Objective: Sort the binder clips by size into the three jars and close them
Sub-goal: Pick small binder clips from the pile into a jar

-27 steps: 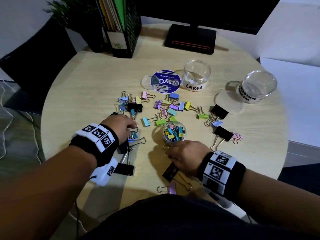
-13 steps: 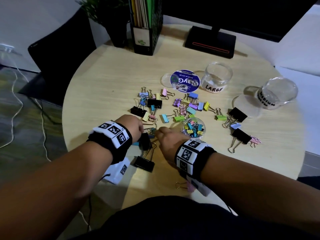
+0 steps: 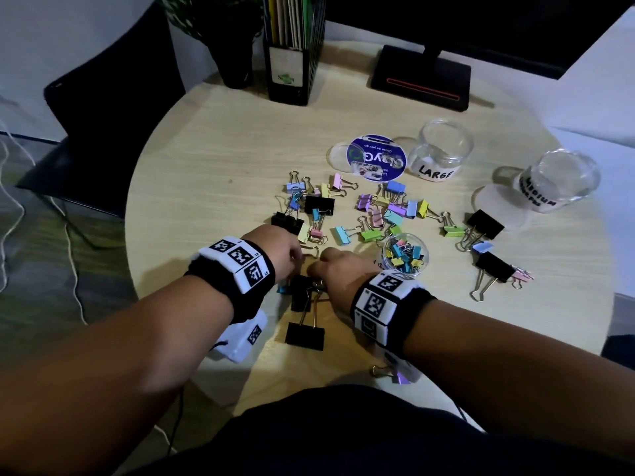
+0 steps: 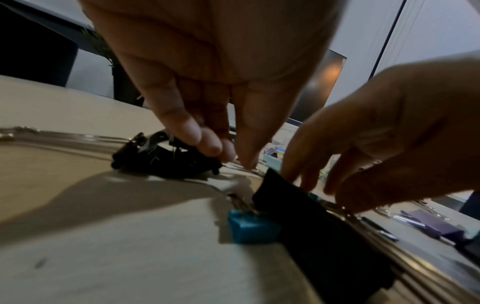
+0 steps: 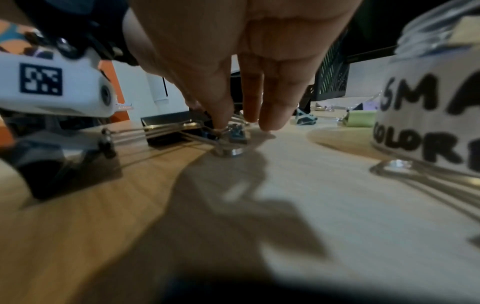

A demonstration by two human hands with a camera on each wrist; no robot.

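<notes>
Two hands work the near cluster. Right hand [image 5: 233,86] pinches a small clip's wire handle [image 5: 228,129] among tangled large black clips [image 3: 304,334], probably freeing it for the small jar [image 3: 405,252] just beside. Left hand [image 4: 207,102]: fingertips bunched low at a black clip [image 4: 166,158]; grip unclear. Farther off, loose coloured clips [image 3: 378,211]; LARGE jar [image 3: 439,152] and medium jar [image 3: 556,180] open, empty.

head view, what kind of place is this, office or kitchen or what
Probably an office or home desk area: a round wooden table carries a monitor stand, a black mesh file holder with folders, and a potted plant, with a dark chair beside it.
</notes>
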